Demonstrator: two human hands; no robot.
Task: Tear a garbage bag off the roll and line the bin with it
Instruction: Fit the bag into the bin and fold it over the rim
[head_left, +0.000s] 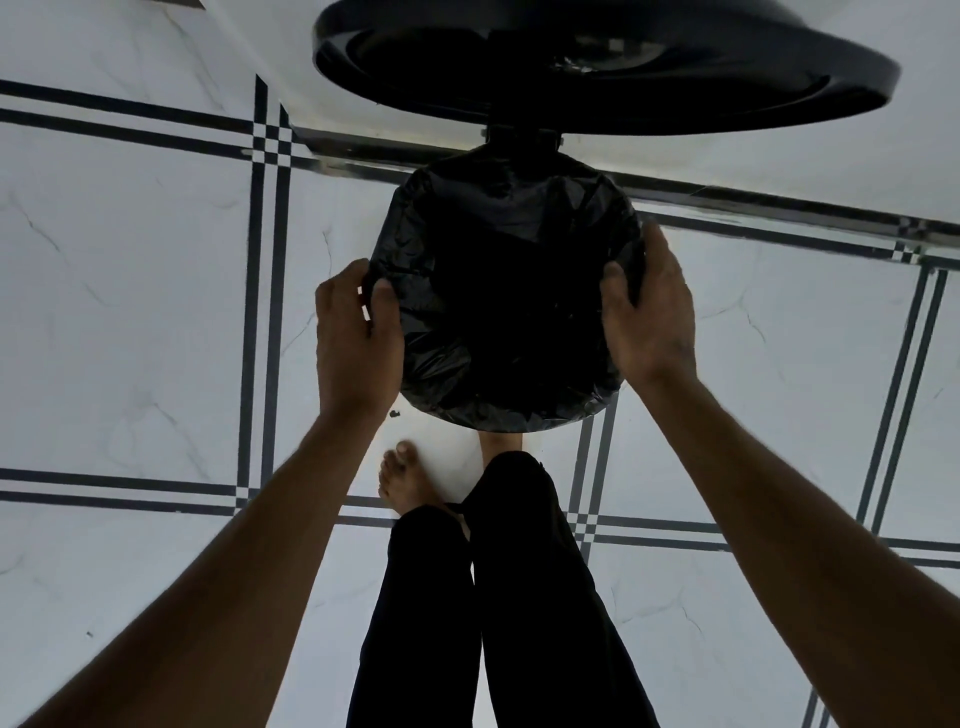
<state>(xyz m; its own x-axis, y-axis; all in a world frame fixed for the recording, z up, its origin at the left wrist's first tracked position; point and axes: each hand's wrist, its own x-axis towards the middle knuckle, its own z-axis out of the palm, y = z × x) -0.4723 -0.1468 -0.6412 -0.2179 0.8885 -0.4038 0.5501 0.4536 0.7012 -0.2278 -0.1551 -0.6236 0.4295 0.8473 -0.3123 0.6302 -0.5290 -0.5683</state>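
A round black bin (561, 421) stands on the tiled floor right in front of my feet, its lid (597, 67) swung up and open at the top of the view. A black garbage bag (498, 291) is spread over the bin's mouth, with crinkled plastic folded over the rim all around. My left hand (356, 338) pinches the bag's edge at the left side of the rim. My right hand (649, 312) clasps the bag-covered rim on the right side. The bin's inside is too dark to make out. No roll is in view.
White marble-look floor tiles with dark double stripes (265, 312) surround the bin. My legs in black trousers (498, 597) and a bare foot (405, 478) stand just below the bin. A dark threshold strip (779, 208) runs across behind it.
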